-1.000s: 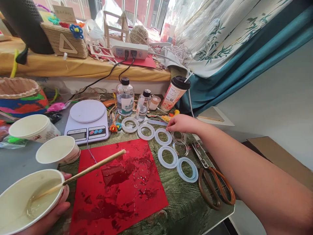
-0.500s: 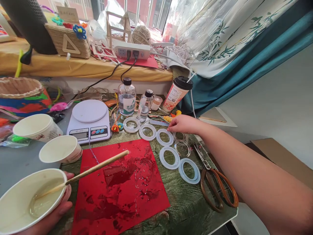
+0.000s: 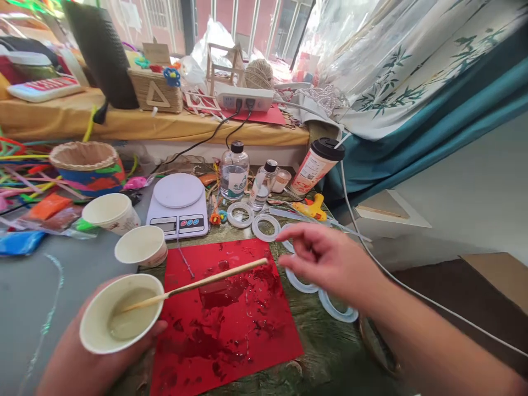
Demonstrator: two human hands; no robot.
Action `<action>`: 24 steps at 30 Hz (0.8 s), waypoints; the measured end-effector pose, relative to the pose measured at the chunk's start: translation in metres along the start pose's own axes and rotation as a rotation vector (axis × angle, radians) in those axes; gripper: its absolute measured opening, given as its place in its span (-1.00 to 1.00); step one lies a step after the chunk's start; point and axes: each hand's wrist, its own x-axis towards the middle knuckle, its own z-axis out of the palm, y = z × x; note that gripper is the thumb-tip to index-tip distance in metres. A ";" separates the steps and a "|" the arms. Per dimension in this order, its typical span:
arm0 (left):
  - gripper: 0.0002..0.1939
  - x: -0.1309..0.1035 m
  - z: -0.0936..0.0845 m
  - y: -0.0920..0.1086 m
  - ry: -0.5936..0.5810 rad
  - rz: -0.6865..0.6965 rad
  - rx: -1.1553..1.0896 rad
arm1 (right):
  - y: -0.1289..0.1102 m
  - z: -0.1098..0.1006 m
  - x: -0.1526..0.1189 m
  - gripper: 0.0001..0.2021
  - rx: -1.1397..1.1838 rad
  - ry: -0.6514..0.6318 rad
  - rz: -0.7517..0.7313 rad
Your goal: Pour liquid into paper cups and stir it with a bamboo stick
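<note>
My left hand (image 3: 94,357) is wrapped round a white paper cup (image 3: 91,324) at the lower left. Cloudy liquid (image 3: 134,319) lies in the cup, and a wooden stick (image 3: 218,276) leans out over its rim toward the right. My right hand (image 3: 319,256), thumb and forefinger apart and holding nothing, hovers over the pale ring moulds. One ring mould (image 3: 241,214) and another ring mould (image 3: 266,227) lie to its left; a bluish ring mould (image 3: 338,313) shows below it. Wet dark patches cover the red sheet (image 3: 231,352) between my hands.
Two paper cups (image 3: 140,246) and a white scale (image 3: 177,206) stand at the left. Behind the rings are two clear bottles (image 3: 234,179), a lidded drink cup (image 3: 313,168) and a yellow glue gun (image 3: 311,208). Scissors (image 3: 377,349) lie partly under my right arm.
My right hand has drawn back toward me from the far rings, its fingers now apart. My left hand and its cup have risen and moved right in view. The view has shifted left.
</note>
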 end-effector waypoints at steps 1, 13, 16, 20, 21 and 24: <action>-0.37 0.002 -0.003 0.006 -0.090 0.003 -0.019 | -0.010 0.015 -0.013 -0.55 0.157 -0.061 -0.058; -0.53 0.012 -0.011 0.055 -0.090 0.038 -0.208 | -0.058 0.082 -0.028 -0.80 0.517 0.206 -0.336; -0.49 0.012 -0.012 0.056 -0.098 0.002 -0.206 | -0.058 0.079 -0.028 -0.77 0.632 0.358 -0.237; -0.49 0.010 -0.010 0.056 -0.072 -0.050 -0.206 | -0.051 0.076 -0.029 -0.79 0.761 0.405 -0.154; -0.49 0.009 -0.010 0.056 -0.076 -0.059 -0.208 | -0.047 0.075 -0.029 -0.81 0.801 0.407 -0.127; -0.44 0.009 -0.012 0.055 -0.103 -0.092 -0.194 | -0.035 0.063 -0.026 -0.82 0.945 0.463 -0.028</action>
